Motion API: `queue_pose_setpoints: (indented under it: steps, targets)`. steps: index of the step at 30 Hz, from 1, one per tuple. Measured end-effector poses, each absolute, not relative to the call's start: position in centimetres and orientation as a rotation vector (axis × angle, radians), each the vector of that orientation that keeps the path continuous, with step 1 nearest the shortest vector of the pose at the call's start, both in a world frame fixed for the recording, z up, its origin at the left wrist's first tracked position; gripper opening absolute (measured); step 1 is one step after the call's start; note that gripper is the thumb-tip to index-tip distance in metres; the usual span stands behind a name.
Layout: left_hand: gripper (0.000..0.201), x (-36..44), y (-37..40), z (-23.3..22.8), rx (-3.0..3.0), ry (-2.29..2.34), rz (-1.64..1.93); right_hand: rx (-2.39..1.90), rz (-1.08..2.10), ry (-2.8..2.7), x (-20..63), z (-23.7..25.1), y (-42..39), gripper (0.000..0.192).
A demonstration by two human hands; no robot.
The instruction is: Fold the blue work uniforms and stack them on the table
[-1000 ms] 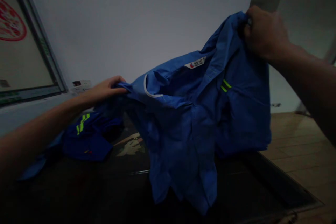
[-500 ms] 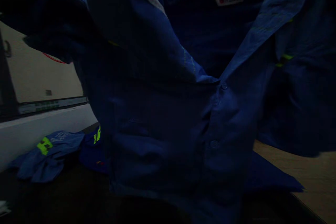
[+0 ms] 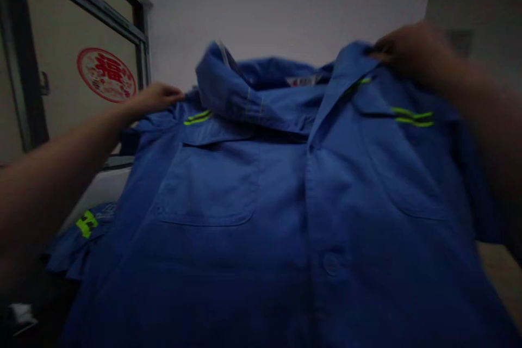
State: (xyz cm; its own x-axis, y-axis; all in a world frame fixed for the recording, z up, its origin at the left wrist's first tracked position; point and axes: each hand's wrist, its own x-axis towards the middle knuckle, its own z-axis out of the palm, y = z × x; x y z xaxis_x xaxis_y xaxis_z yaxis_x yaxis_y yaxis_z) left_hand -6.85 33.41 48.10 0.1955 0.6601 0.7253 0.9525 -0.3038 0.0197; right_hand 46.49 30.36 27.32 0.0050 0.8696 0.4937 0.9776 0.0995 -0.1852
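A blue work shirt (image 3: pixel 281 185) with yellow-green strips, chest pockets and front buttons hangs spread out before me, its front facing me. My left hand (image 3: pixel 157 97) is closed on its shoulder at the left. At the other shoulder, near the collar, my right hand (image 3: pixel 411 51) pinches the cloth. The collar stands open, and a white label (image 3: pixel 302 81) shows inside the neck. The shirt's lower hem lies out of the picture.
Another blue garment (image 3: pixel 92 228) with a yellow-green strip lies crumpled at the lower left. Near it is a small white object (image 3: pixel 22 315). A window (image 3: pixel 61 22) with a round red sticker (image 3: pixel 106 75) is on the left, and a pale wall (image 3: pixel 293 5) stands behind.
The shirt has dropped lower and away from my face, so its collar and shoulders now show. Both hands have come into view gripping it. The wall and window sticker are now visible.
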Motion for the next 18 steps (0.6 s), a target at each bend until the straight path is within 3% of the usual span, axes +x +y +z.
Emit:
queue_pose_setpoints:
  steps: [6,10,13,18]
  targets:
    - [0.013,-4.8,43.5,25.1,-2.295,-1.789,-0.431,-2.027,-0.106,-1.992,47.2,16.7,34.3,0.034]
    - [0.026,-5.2,44.8,11.8,-2.389,-1.869,-0.254,-2.129,0.058,-2.042,46.5,9.8,36.9,0.027]
    - [0.03,-4.0,46.4,6.3,-2.494,-1.829,-0.221,-2.196,0.127,-2.021,46.1,5.6,37.8,0.029]
    - [0.033,0.6,49.3,1.6,-2.725,-1.666,-0.248,-2.266,0.129,-1.93,45.4,2.7,38.8,0.03]
